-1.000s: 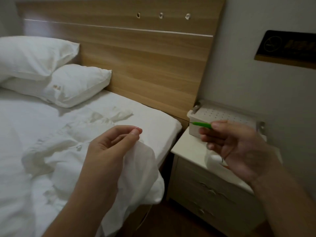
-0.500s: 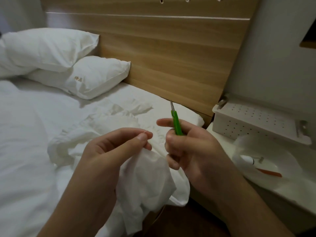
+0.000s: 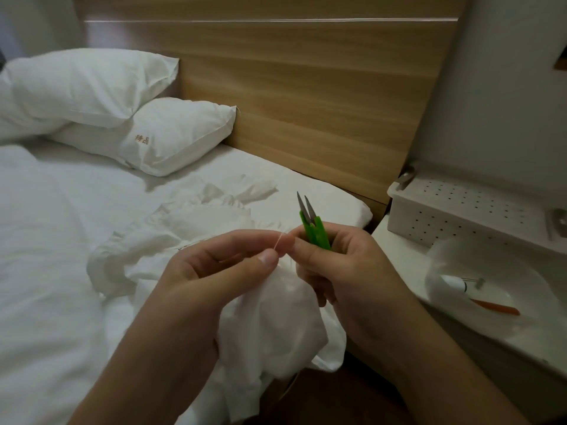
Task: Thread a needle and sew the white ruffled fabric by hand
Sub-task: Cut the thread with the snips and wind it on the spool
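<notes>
Head view, right hand gripping snips (blades parted) — bed edge

I see through one head-worn camera, looking forward and down from close above both hands, which fill the near centre. The bed spreads left, the headboard stands far, and the nightstand sits right.

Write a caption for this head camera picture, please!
Left hand pinches pale thread; right hand grips green-handled thread snips above white ruffled fabric.
</notes>
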The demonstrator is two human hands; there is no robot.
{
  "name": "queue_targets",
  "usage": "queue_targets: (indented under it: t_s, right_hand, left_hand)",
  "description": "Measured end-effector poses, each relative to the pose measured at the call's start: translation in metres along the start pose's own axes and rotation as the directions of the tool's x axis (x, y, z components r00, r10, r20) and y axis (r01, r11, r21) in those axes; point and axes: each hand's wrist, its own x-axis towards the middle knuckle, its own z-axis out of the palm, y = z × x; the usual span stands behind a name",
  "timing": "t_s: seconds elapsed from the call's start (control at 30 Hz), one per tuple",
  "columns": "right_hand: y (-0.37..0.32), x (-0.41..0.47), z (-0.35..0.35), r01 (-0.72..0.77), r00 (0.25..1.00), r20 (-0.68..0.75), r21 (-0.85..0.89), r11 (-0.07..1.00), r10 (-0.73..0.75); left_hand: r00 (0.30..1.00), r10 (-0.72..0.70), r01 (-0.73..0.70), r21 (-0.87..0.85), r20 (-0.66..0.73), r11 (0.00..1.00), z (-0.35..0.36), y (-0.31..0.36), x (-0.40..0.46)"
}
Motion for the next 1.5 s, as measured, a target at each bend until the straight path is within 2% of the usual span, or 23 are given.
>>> queue_targets:
  t_s: [0.27, 0.53, 0.63, 0.73, 0.77, 0.87, 1.03, 1.2, 1.5]
  right_hand:
    - [-0.003, -0.002, -0.006, 0.017, 0.998, -0.065, 0.06, 0.998, -0.013]
    - [0.0, 0.001, -0.006, -0.001, 0.998, -0.067, 0.0, 1.0, 0.001]
    - [-0.001, 0.001, -0.009, -0.024, 0.998, -0.051, -0.032, 0.999, 0.022]
    - [-0.008, 0.002, -0.023, -0.066, 0.998, 0.03, 0.115, 0.991, 0.063]
    - [-0.012, 0.002, -0.029, -0.066, 0.997, 0.034, 0.112, 0.992, 0.062]
    - [-0.025, -0.003, -0.045, -0.025, 0.999, 0.038, -0.089, 0.996, 0.028]
    - [-0.038, -0.013, -0.052, 0.038, 0.992, 0.123, -0.371, 0.928, 0.009]
    - [-0.042, -0.019, -0.043, 0.061, 0.992, 0.128, -0.465, 0.883, -0.001]
    - [-0.035, -0.02, -0.034, 0.042, 0.996, 0.086, -0.5, 0.865, 0.002]
  left_hand:
    - [0.997, 0.038, -0.044, 0.092, 0.063, 0.995, -0.004, -0.002, 0.001]
    - [0.98, 0.083, -0.116, 0.179, 0.184, 0.977, -0.005, -0.003, -0.001]
    - [0.98, 0.104, -0.136, 0.186, 0.173, 0.973, -0.004, -0.004, 0.0]
    - [0.986, 0.122, -0.145, 0.211, 0.117, 0.967, -0.004, -0.004, 0.001]
    - [0.987, 0.127, -0.147, 0.225, 0.101, 0.963, -0.004, -0.004, 0.0]
    - [0.989, 0.141, -0.149, 0.267, 0.051, 0.952, -0.004, -0.004, 0.0]
    - [0.987, 0.158, -0.16, 0.316, 0.032, 0.935, -0.004, -0.004, 0.0]
    - [0.977, 0.212, -0.207, 0.319, 0.019, 0.925, -0.002, -0.005, -0.001]
    - [0.968, 0.247, -0.245, 0.31, 0.035, 0.919, 0.0, -0.007, -0.002]
